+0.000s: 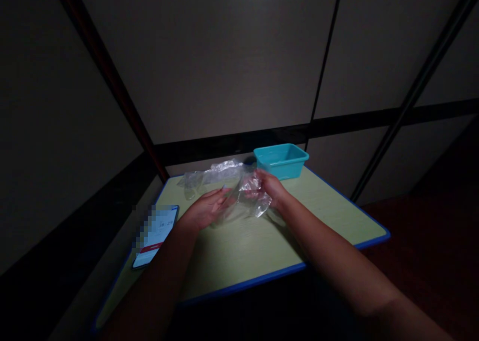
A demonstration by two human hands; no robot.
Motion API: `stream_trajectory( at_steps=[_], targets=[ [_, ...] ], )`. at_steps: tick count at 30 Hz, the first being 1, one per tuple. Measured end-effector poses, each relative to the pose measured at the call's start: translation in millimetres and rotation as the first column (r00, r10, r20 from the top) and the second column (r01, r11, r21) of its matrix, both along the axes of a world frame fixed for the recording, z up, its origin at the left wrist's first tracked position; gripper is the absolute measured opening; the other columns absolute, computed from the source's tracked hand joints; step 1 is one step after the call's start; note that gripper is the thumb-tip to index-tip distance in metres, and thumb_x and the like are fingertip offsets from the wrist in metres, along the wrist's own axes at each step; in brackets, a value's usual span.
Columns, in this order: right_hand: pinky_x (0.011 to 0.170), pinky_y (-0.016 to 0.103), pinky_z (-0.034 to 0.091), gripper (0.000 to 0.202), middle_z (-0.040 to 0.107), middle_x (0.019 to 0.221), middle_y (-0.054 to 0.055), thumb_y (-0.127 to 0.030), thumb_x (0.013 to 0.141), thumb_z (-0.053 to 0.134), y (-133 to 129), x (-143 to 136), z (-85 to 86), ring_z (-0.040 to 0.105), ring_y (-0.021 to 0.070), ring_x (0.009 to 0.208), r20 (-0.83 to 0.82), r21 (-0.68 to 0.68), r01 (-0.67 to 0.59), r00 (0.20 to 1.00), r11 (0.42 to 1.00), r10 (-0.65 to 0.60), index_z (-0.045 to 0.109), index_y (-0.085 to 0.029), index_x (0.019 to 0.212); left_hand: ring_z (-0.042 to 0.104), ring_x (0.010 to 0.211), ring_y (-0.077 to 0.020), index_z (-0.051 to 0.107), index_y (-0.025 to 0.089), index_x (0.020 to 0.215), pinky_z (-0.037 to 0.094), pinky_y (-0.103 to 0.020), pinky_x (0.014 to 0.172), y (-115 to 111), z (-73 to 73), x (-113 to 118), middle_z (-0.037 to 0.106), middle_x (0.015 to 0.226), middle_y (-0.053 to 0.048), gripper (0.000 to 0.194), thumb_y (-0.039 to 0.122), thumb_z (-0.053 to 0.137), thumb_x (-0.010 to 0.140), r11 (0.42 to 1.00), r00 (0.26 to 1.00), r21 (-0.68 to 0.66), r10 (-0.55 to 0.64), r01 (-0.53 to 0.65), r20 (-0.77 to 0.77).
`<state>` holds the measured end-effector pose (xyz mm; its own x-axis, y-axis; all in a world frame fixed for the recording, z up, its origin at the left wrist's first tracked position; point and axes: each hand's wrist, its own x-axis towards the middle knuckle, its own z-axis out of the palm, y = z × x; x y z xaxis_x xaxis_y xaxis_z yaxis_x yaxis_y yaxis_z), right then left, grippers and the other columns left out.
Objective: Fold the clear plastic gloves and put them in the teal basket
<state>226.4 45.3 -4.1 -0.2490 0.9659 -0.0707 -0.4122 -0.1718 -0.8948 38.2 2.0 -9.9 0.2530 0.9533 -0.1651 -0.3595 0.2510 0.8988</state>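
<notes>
Folds of clear plastic [242,197] blur both sets of fingertips. Right hand [272,187] pinches a crumpled bunch; left hand [207,209] half-curled at the film, grip unclear. Plastic spans between the fingers, spreading beyond the left ones. Blue tub [281,167] just past right fingers.

Clear plastic [243,200], crinkled, glossy: we hold it in left hand [205,209] and right hand [272,187], its far part spread over the table. Table [239,256]: pale top, blue edge. Bin [282,170], turquoise, rectangular: we note it just beyond the right hand. Phone [164,227], screen lit, partly pixelated: we find it beside the left forearm. Wall panels [224,72]: dark bands, behind.
</notes>
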Motion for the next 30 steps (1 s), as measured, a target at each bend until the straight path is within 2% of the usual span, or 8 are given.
stream_trajectory(
  at_steps=[5,8,14,16,19,23,26,30],
  targets=[
    [0.044,0.029,0.048,0.021,0.056,0.061,0.001,-0.041,0.083,0.049,2,-7,-9.0,0.053,0.0138,0.045,0.119,0.015,0.041,0.992,0.999,-0.042,0.047,-0.021,0.077,0.052,0.047,-0.0063,0.067,0.013,0.069,0.04,-0.015,0.043,4,-6.1,-8,0.059,0.057,-0.001,0.007,0.017,0.072,0.067,0.994,0.989,0.103,-0.018,0.033,-0.146],
    [0.042,0.027,0.046,0.028,0.053,0.057,-0.001,-0.047,0.083,0.048,0,-8,-6.5,0.049,0.0119,0.041,0.145,0.033,0.051,0.988,0.998,-0.055,0.047,-0.02,0.074,0.048,0.044,-0.0055,0.064,0.014,0.064,0.036,-0.015,0.041,4,-7.6,-9,0.054,0.054,0.001,0.01,0.019,0.072,0.068,0.987,0.978,0.155,-0.02,0.052,-0.206],
    [0.042,0.029,0.044,0.061,0.059,0.059,0.003,-0.075,0.077,0.026,-2,-1,-0.9,0.057,0.0171,0.046,0.091,-0.044,-0.131,0.987,0.99,0.134,0.05,-0.019,0.081,0.047,0.044,-0.0064,0.062,0.013,0.062,0.034,-0.016,0.043,9,-6.7,-8,0.056,0.055,0.0,0.016,0.025,0.069,0.07,0.954,0.946,0.24,0.235,-0.181,-0.221],
    [0.042,0.027,0.043,0.049,0.061,0.061,0.003,-0.068,0.076,0.043,-1,0,-4.5,0.058,0.017,0.048,0.128,0.025,-0.138,0.983,0.99,0.134,0.051,-0.019,0.08,0.046,0.042,-0.0069,0.062,0.013,0.061,0.033,-0.017,0.043,11,-6.2,-7,0.055,0.052,0.001,0.018,0.027,0.068,0.071,0.909,0.896,0.317,0.359,-0.271,-0.26],
    [0.044,0.024,0.043,0.031,0.062,0.06,0.0,-0.037,0.064,0.072,-1,-2,-12.1,0.058,0.015,0.048,0.205,0.146,-0.112,0.975,0.983,0.08,0.05,-0.019,0.076,0.043,0.041,-0.0075,0.06,0.014,0.058,0.03,-0.018,0.043,12,-5.7,-7,0.05,0.046,0.003,0.021,0.027,0.064,0.074,0.848,0.828,0.389,0.482,-0.359,-0.287],
    [0.042,0.021,0.04,0.027,0.059,0.055,-0.003,-0.02,0.059,0.073,-1,-4,-16.3,0.054,0.0108,0.044,0.272,0.195,-0.097,0.962,0.976,0.041,0.05,-0.018,0.072,0.045,0.046,-0.0096,0.06,0.017,0.062,0.03,-0.02,0.047,12,-6.1,-6,0.052,0.051,0.004,0.014,0.024,0.069,0.07,0.799,0.782,0.447,0.554,-0.403,-0.286],
    [0.038,0.019,0.036,0.021,0.055,0.049,-0.005,-0.026,0.064,0.069,-1,-4,-15.0,0.047,0.0072,0.038,0.298,0.209,-0.098,0.954,0.973,0.032,0.051,-0.017,0.068,0.051,0.063,-0.0139,0.062,0.02,0.074,0.036,-0.021,0.06,9,-5.1,-2,0.057,0.067,0.002,0.018,0.021,0.075,0.061,0.708,0.715,0.626,0.619,-0.328,-0.325],
    [0.034,0.018,0.029,0.023,0.052,0.046,-0.006,-0.034,0.067,0.065,-3,-5,-13.3,0.041,0.0055,0.034,0.332,0.24,-0.139,0.942,0.961,0.054,0.051,-0.017,0.062,0.05,0.091,-0.0212,0.058,0.022,0.08,0.036,-0.03,0.084,-2,-2.0,6,0.056,0.087,-0.001,0.026,0.023,0.075,0.06,0.584,0.598,0.808,0.677,-0.082,-0.428]
  ],
)
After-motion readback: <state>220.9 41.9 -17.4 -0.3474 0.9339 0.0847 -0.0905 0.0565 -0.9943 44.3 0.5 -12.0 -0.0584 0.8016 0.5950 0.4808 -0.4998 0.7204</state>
